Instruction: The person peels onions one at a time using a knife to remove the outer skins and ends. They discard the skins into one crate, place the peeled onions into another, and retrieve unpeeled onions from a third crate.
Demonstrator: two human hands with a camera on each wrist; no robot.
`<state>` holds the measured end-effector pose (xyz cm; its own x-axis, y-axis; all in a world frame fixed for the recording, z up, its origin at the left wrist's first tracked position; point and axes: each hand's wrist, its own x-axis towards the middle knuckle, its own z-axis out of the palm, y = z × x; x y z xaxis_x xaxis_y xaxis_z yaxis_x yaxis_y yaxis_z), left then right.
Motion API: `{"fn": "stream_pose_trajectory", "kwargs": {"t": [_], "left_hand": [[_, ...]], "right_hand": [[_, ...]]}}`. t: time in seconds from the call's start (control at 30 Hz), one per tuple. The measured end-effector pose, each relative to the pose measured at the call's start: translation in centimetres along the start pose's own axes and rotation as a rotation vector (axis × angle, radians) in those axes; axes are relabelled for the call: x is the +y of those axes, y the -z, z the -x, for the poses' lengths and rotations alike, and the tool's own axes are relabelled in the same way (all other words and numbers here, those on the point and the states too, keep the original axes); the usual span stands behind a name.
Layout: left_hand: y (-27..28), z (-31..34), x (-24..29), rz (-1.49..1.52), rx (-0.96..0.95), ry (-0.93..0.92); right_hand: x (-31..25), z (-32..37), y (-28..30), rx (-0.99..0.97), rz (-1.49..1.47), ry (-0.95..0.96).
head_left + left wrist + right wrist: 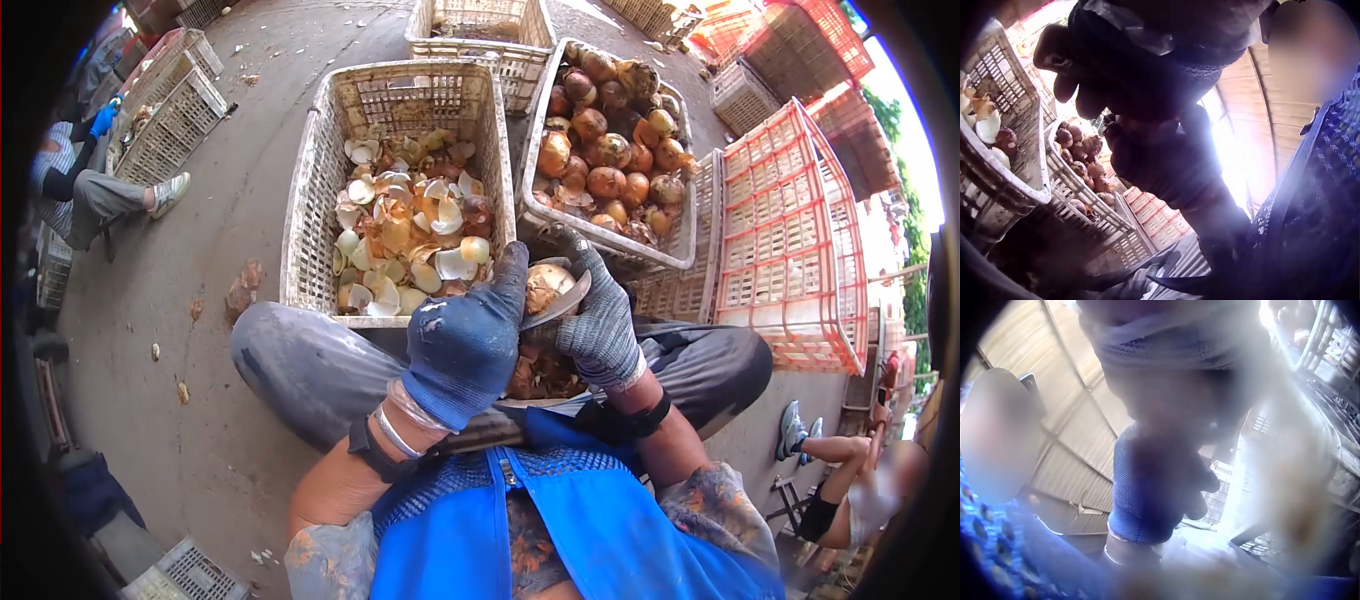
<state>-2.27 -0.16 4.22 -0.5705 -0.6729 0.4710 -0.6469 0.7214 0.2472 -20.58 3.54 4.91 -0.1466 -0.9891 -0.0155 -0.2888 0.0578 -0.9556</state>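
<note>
My left hand (pixel 465 335), in a blue work glove, grips a partly peeled onion (pixel 546 282) with the thumb along its left side. My right hand (pixel 600 325), in a grey knit glove, holds a knife whose curved metal blade (pixel 563 303) lies against the onion's right side; the handle is hidden in the glove. Both hands meet above my lap, in front of a crate of peelings (pixel 300 235) and a crate of unpeeled onions (pixel 690 215). In the wrist views the gloves are dark or blurred.
Loose onion skins (pixel 555 380) lie below my hands, between my crossed legs. Another plastic crate (pixel 480 48) stands beyond, and a red-and-white crate (pixel 790 240) is at right. Other people sit at far left and lower right. Scraps dot the concrete floor (pixel 220 330).
</note>
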Motion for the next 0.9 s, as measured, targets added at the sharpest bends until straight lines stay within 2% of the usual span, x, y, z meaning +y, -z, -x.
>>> {"fn": "stream_pose_trajectory", "kwargs": {"t": [0.1,0.17,0.23,0.33,0.4,0.43,0.57,0.67,0.73,0.77,0.87,0.9], "left_hand": [[-1.0,0.2,-0.3,-0.022,0.026,0.009],[-0.9,0.5,-1.0,-0.025,0.0,0.022],[-1.2,1.5,-2.0,-0.059,-0.044,0.031],[-1.7,1.8,-2.1,0.062,0.022,-0.001],[-1.0,0.9,-1.4,0.066,0.021,-0.01],[-0.5,0.6,-1.0,0.063,0.01,-0.013],[-0.8,0.5,-0.5,-0.031,-0.068,0.037],[-0.5,0.2,-0.9,-0.042,-0.029,0.029],[-1.3,1.6,-1.9,-0.004,-0.014,0.024],[-1.4,1.6,-2.1,0.034,0.003,0.016],[-0.8,1.6,-1.9,0.093,-0.035,0.068],[-1.0,1.6,-1.9,0.174,0.009,0.075]], "right_hand": [[-0.3,0.0,-0.2,0.026,0.155,0.006],[-0.2,0.2,-0.4,0.047,-0.032,-0.042],[0.3,0.8,-0.1,0.023,-0.092,-0.054],[0.7,0.7,0.0,-0.03,-0.251,-0.095],[0.2,0.0,-0.3,-0.001,-0.115,-0.11],[0.2,-0.1,-0.4,0.006,0.049,-0.052],[0.0,-0.2,-0.8,0.022,0.121,-0.013],[0.3,0.3,-0.9,0.056,0.145,0.006],[0.0,0.7,-0.7,0.005,-0.224,-0.092],[0.7,0.6,-0.8,-0.018,-0.311,-0.103],[0.7,0.4,-1.2,-0.009,-0.324,-0.105],[0.5,0.2,-1.0,0.009,-0.233,-0.111]]}}
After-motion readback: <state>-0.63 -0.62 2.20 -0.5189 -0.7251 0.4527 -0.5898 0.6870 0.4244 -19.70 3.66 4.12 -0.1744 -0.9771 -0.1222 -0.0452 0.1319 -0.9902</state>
